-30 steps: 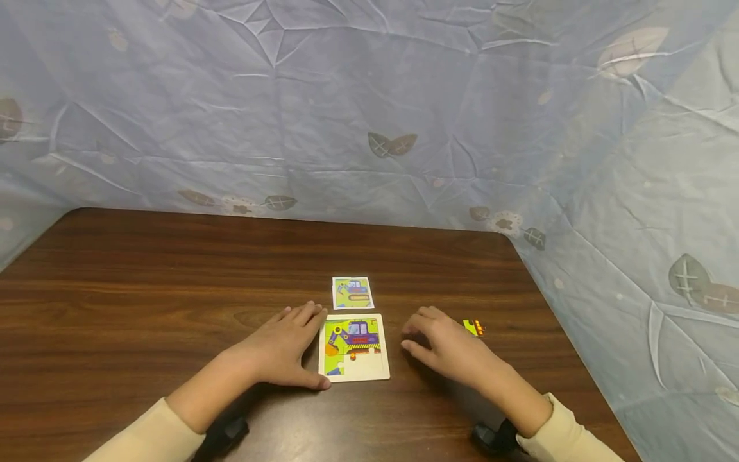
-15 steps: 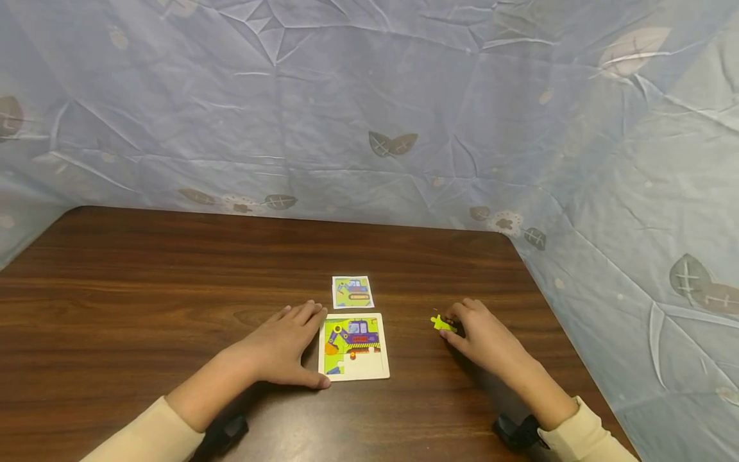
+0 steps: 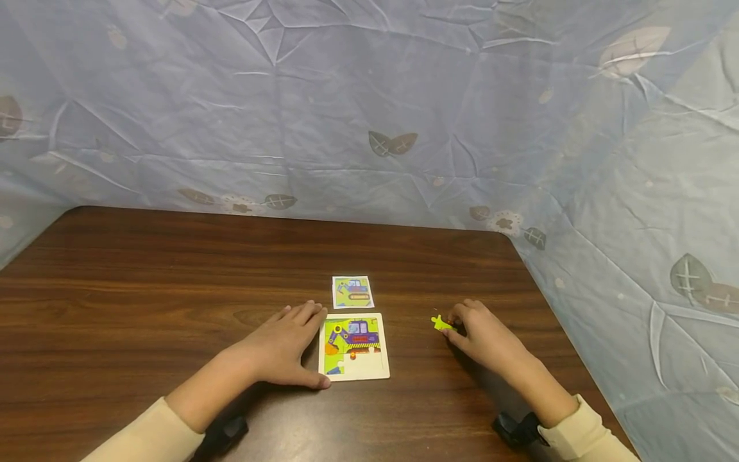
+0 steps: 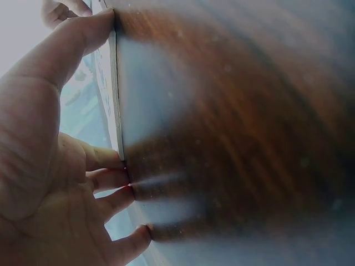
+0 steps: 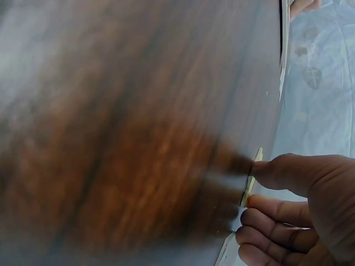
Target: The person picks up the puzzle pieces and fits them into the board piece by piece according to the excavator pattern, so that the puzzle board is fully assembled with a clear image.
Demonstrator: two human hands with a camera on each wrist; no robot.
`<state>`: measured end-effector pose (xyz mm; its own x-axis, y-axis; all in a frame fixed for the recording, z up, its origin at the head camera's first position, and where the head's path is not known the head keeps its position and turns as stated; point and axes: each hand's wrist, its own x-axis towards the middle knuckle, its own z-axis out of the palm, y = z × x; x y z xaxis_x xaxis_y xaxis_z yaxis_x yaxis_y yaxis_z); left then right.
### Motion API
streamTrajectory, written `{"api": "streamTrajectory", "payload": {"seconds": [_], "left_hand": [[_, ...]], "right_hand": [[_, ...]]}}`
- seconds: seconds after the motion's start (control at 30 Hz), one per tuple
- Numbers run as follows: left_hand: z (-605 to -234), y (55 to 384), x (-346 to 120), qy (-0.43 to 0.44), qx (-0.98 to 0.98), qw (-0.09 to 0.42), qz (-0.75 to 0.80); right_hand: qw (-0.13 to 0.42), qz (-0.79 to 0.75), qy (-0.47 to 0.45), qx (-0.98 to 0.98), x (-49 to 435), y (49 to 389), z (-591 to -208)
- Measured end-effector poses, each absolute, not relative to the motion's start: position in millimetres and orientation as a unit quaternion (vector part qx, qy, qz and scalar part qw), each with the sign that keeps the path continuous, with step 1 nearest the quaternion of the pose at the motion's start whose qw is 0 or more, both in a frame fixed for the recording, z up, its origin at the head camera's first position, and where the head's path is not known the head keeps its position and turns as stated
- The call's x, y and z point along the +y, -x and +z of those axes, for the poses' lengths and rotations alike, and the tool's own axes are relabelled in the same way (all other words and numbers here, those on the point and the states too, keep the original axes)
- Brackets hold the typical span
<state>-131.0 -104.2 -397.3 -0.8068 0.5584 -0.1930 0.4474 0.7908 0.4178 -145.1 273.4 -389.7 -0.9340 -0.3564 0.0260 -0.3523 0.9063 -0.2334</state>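
A square jigsaw puzzle board (image 3: 366,369) with a purple excavator picture lies mid-table; its lower right part shows bare pale backing. My left hand (image 3: 278,353) rests flat along the board's left side, thumb at the near corner and index finger at the far corner, fingers fairly straight. In the left wrist view those fingertips meet the board's edge (image 4: 116,105). To the right of the board, my right hand (image 3: 491,337) pinches a yellow-green puzzle piece (image 3: 441,323) between thumb and index finger. The right wrist view shows the piece (image 5: 256,169) edge-on, close to the table; its inner part is covered by fingers.
Just behind the board lies a small picture card (image 3: 353,293) with the same excavator. Dark wood table (image 3: 173,276) surrounds these things. A pale patterned cloth (image 3: 323,115) hangs behind the table and along its right side.
My right hand has moved right, away from the board, and taken hold of the puzzle piece; its far side has turned a little since. My left hand and the board have stayed put.
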Motion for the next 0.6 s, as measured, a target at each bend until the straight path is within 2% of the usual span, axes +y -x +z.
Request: {"api": "streamTrajectory", "payload": {"seconds": [0.33, 0.6], "left_hand": [[-396.2, 131.9, -103.5, -0.271, 0.933, 0.157, 0.175], [-395.7, 131.4, -103.2, -0.266, 0.933, 0.163, 0.177]], "right_hand": [[-0.009, -0.117, 0.195, 0.974, 273.8, 144.8, -391.8], [0.002, -0.125, 0.227, 0.966, 263.3, 142.6, -388.3]]}}
